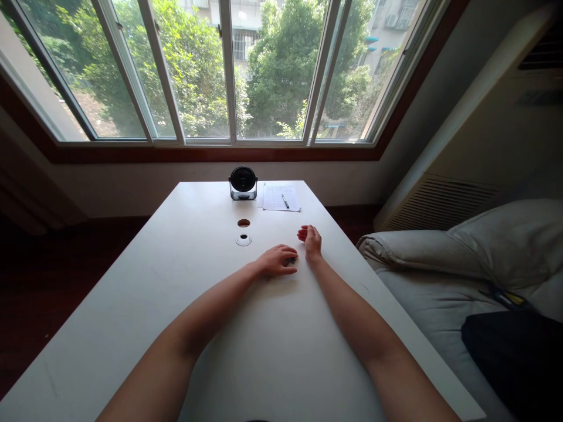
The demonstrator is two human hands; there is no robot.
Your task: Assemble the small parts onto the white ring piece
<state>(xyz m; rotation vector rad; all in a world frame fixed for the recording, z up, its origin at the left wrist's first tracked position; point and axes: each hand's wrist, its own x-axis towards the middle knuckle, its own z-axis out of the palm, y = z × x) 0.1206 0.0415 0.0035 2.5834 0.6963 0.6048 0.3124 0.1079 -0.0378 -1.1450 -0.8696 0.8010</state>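
Note:
My left hand (277, 261) reaches over the white table (211, 281), palm down. Its thumb stands apart from its fingers. Between them, low at the tabletop, lie small dark pieces (291, 260), partly hidden under the fingers; I cannot make out their kind or whether the hand touches them. Just right of it and a little farther away, my right hand (312, 241) rests on its edge with the palm turned left. Its fingers are loosely curved, and I see nothing held in them. The two hands are close but apart.
A small black fan (243, 183) stands at the table's far end, beside papers (275, 199) with a pen (285, 201) on top. Nearer are a round cable hole (243, 223) and its ring-shaped cover (243, 240). A sofa (422, 293) borders the right side.

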